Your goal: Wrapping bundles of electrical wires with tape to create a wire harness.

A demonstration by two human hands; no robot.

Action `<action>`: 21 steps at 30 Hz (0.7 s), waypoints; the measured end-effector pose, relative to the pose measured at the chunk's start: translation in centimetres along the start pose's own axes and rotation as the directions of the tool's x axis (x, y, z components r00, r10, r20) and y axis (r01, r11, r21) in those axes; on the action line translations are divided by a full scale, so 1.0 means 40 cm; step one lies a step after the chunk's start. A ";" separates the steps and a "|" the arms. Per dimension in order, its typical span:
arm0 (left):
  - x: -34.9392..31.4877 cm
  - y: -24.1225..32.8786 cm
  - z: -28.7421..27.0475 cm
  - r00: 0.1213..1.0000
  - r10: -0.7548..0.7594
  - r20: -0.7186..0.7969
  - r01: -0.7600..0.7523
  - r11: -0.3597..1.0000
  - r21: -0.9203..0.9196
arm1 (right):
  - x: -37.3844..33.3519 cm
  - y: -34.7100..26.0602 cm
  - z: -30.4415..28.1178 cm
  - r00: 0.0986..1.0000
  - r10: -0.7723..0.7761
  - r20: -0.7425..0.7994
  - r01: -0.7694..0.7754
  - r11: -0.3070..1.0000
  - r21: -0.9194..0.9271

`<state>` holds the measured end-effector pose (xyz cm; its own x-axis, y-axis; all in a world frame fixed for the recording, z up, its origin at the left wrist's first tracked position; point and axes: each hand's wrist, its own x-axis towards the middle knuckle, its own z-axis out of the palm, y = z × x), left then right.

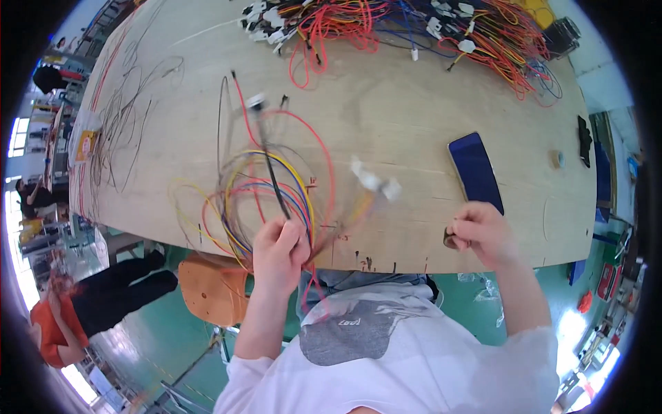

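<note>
At the centre of the frame my left hand [279,252] has its grip clamped around a bunch of coloured wires [265,196], pinched where the strands cross so the yellow, blue, red and black loops fan up and out over the tabletop [386,117] rather than slipping apart. One black lead with a pale connector [256,102] at its tip stands up from the bunch toward the upper middle of the frame; a second strand trails right to a pair of white connectors [376,181], blurred in mid-air between my hands. At centre right my right hand [483,231] is curled shut at the tabletop's near edge, seemingly over a small dark object I cannot make out. Just above that hand a dark phone [476,172] lies flat, face up, set clear of the wiring. Across the top of the frame lies a heaped tangle of red, orange and yellow harnesses [427,24] with white plugs; thin dark wires [124,124] lie spread at upper left. No bin, tray or box shows on the tabletop: the wires lie loose on it. An orange stool [210,290] stands below the edge at lower left, beside a seated person [83,310].
</note>
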<state>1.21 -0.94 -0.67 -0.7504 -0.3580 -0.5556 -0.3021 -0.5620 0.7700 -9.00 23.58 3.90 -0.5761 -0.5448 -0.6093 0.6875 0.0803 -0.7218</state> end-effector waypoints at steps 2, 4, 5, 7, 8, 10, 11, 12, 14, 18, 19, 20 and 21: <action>0.028 -0.029 -0.006 0.999 0.035 0.032 -0.038 0.994 0.106 | -0.033 0.052 0.013 0.969 0.246 -0.009 -0.243 0.951 -0.189; 0.046 -0.048 -0.012 0.965 0.254 0.062 -0.256 0.877 0.407 | -0.016 0.121 0.034 0.975 0.156 0.157 -0.152 0.988 -0.041; 0.051 -0.052 -0.016 0.958 0.283 0.034 -0.273 0.875 0.399 | -0.001 0.149 0.039 0.969 0.161 0.189 -0.168 0.986 0.019; 0.054 -0.057 -0.021 0.800 0.571 0.186 -0.393 0.263 0.881 | 0.036 0.187 0.041 0.979 0.107 0.176 -0.131 0.983 0.130; 0.051 -0.054 -0.023 0.764 0.592 0.256 -0.379 0.091 0.921 | 0.056 0.197 0.046 0.993 0.105 0.061 -0.115 0.978 0.172; 0.049 -0.045 -0.017 0.666 0.655 0.355 -0.430 -0.052 0.902 | 0.085 0.196 0.062 0.994 0.102 -0.050 -0.089 0.972 0.217; 0.045 -0.040 -0.010 0.637 0.657 0.403 -0.395 -0.170 0.903 | 0.096 0.189 0.071 0.994 0.091 -0.058 -0.072 0.960 0.270; 0.041 -0.039 0.000 0.756 0.587 0.289 -0.296 -0.087 0.951 | 0.101 0.181 0.080 0.999 0.030 -0.022 -0.021 0.942 0.334; 0.032 -0.047 0.033 0.572 0.693 0.438 -0.357 -0.271 0.894 | 0.100 0.171 0.097 0.998 0.056 -0.038 -0.041 0.949 0.312; 0.047 -0.094 0.121 0.477 0.451 0.755 -0.676 -0.361 0.643 | 0.067 0.185 0.105 0.993 0.023 -0.113 0.022 0.926 0.378; 0.056 -0.108 0.142 0.562 0.419 0.713 -0.652 -0.306 0.694 | 0.052 0.192 0.101 0.991 0.018 -0.134 0.036 0.918 0.394; 0.066 -0.118 0.159 0.642 0.372 0.670 -0.628 -0.247 0.738 | 0.038 0.197 0.096 0.992 0.015 -0.129 0.036 0.922 0.385; 0.073 -0.123 0.167 0.642 0.392 0.659 -0.615 -0.250 0.748 | 0.022 0.201 0.090 0.985 -0.004 -0.170 0.072 0.914 0.400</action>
<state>-3.42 5.76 -3.96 -0.9876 0.0413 0.1515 0.0973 0.9184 0.3834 -2.41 20.74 -1.26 -0.6455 -0.3948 -0.6538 0.7632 -0.2999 -0.5724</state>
